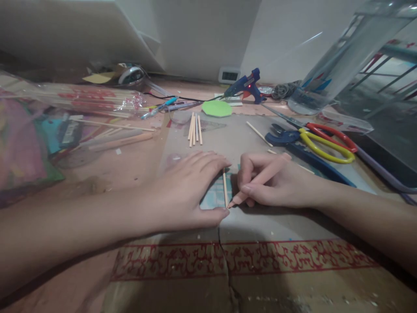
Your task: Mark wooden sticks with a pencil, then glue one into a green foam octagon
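A short wooden stick (225,188) lies upright in view on the work surface, between the fingertips and the thumb of my left hand (185,187). My left index fingertip rests at its far end and the thumb at its near end, holding it by the ends. My right hand (270,182) is closed around a pinkish pencil (269,170), whose tip touches or nearly touches the near end of the stick. Beyond my hands lies a small bunch of similar wooden sticks (194,129), beside a clear set square (211,126).
A blue glue gun (243,84) with a red light stands behind a green paper octagon (216,108). Blue cutters (283,135) and red-and-yellow scissors (329,143) lie right. A clear plastic container (339,61) stands far right; bagged sticks (81,100) lie left.
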A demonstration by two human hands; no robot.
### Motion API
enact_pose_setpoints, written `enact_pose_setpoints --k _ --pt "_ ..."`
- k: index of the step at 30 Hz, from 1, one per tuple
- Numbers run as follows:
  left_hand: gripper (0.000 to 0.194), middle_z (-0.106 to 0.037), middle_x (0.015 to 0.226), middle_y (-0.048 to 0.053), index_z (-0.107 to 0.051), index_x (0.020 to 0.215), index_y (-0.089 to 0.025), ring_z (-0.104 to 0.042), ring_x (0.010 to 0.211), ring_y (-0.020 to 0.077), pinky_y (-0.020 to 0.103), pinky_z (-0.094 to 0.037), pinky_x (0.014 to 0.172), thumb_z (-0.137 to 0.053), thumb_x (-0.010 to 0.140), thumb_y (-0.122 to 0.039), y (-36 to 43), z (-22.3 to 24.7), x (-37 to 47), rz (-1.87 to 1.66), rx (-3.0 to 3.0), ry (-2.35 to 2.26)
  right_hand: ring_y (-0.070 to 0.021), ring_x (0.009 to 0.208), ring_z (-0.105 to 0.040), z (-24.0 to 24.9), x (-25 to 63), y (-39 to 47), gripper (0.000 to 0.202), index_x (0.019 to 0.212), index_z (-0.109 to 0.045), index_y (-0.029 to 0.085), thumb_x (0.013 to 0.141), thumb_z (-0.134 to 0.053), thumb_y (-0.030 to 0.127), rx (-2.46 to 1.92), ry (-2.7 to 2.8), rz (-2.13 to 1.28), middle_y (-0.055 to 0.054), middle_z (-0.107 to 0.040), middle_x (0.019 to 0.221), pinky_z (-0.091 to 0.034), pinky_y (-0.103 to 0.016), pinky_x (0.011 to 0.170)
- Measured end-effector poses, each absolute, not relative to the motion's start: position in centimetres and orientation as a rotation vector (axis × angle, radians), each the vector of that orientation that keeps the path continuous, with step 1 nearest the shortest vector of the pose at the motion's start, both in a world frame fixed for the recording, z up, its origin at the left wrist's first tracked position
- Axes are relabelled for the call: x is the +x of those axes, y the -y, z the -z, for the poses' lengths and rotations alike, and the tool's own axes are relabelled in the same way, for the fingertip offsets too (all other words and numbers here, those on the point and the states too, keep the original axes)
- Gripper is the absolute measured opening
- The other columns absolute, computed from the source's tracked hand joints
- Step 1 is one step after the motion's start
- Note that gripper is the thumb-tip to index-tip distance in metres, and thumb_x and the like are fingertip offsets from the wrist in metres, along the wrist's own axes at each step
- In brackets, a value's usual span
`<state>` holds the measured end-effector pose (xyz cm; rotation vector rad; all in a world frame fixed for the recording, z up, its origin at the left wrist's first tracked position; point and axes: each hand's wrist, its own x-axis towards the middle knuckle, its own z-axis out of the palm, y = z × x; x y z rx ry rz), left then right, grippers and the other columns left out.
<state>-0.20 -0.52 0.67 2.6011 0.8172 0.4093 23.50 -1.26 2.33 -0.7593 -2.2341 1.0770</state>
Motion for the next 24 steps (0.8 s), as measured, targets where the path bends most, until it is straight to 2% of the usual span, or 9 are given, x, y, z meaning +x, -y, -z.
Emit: enact_pose_setpoints --k 8,13,21,24 --pt "0.065 -0.056 0.145 0.018 -0.052 0.138 -0.016 -0.046 0.142 0.036 0.056 -0.036 0.12 -0.071 0.082 -0.044 0.5 -0.72 -0.22 -0.386 2.605 -0.819 -0.0101 0.065 -0.062 -2.41 23.48 1.24 0.014 0.079 -0.081 0.016 0.09 -0.074 0.02 -0.809 2.216 -1.106 -0.002 -0.062 0.073 -0.048 -0.017 0.053" --pt "0.064 -0.057 0.144 0.018 -0.053 0.137 -0.016 -0.047 0.141 0.036 0.057 -0.037 0.12 -0.071 0.082 -0.042 0.49 -0.83 -0.19 -0.381 2.596 -0.823 -0.0096 0.064 -0.062 -2.54 23.34 1.26 0.013 0.081 -0.082 0.016 0.09 -0.072 0.018 -0.8 2.245 -1.078 -0.002 -0.063 0.075 -0.048 -0.018 0.053" --pt "0.069 -0.056 0.144 0.02 -0.05 0.14 -0.012 -0.047 0.141 0.039 0.058 -0.038 0.119 -0.069 0.084 -0.047 0.57 -0.7 -0.35 -0.372 2.653 -0.822 -0.0055 0.045 -0.053 -2.62 23.09 1.44 0.025 0.067 -0.062 0.016 0.089 -0.072 0.02 -1.07 2.038 -1.177 0.001 -0.066 0.063 -0.039 -0.016 0.04" --pt "0.071 -0.056 0.145 0.02 -0.048 0.143 -0.01 -0.047 0.141 0.0387 0.057 -0.036 0.121 -0.068 0.085 -0.047 0.64 -0.82 -0.3 -0.358 2.686 -0.831 -0.0072 0.049 -0.058 -2.55 23.24 1.43 0.023 0.069 -0.064 0.016 0.09 -0.072 0.02 -1.035 2.078 -1.143 0.001 -0.067 0.064 -0.043 -0.017 0.044"
